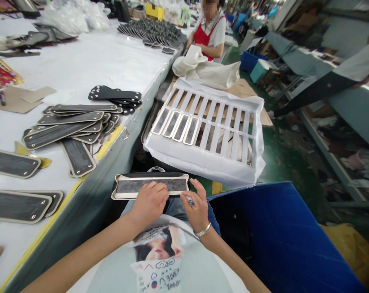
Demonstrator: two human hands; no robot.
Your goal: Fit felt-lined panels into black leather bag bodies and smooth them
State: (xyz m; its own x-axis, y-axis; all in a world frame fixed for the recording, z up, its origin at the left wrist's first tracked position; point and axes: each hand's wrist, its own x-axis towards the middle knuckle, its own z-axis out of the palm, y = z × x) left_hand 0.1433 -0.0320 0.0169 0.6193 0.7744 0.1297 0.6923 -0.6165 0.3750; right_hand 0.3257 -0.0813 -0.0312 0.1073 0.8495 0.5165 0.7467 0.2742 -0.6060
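Across my lap lies a long narrow panel (pixel 126 186) with a dark grey middle, a cream edging and black material along its far side and ends. My left hand (pixel 150 201) is closed over its near edge at the middle, fingers curled on the grey face. At the right end, the thumb and index finger of my right hand (pixel 196 205) pinch the near corner edging; the other fingers are raised. A bracelet circles that wrist. Left of me, a pile of similar grey panels (pixel 62 130) with cream rims and small metal studs rests on the table.
The white table (pixel 95 61) has a yellow-taped edge (pixel 59 209). Ahead stands a white slotted rack (pixel 169 144) holding several cream-edged grey strips. A blue bin (pixel 282 232) is at my right. Beyond the rack, a person in a red apron (pixel 203 37) works beside a white cloth (pixel 203 69).
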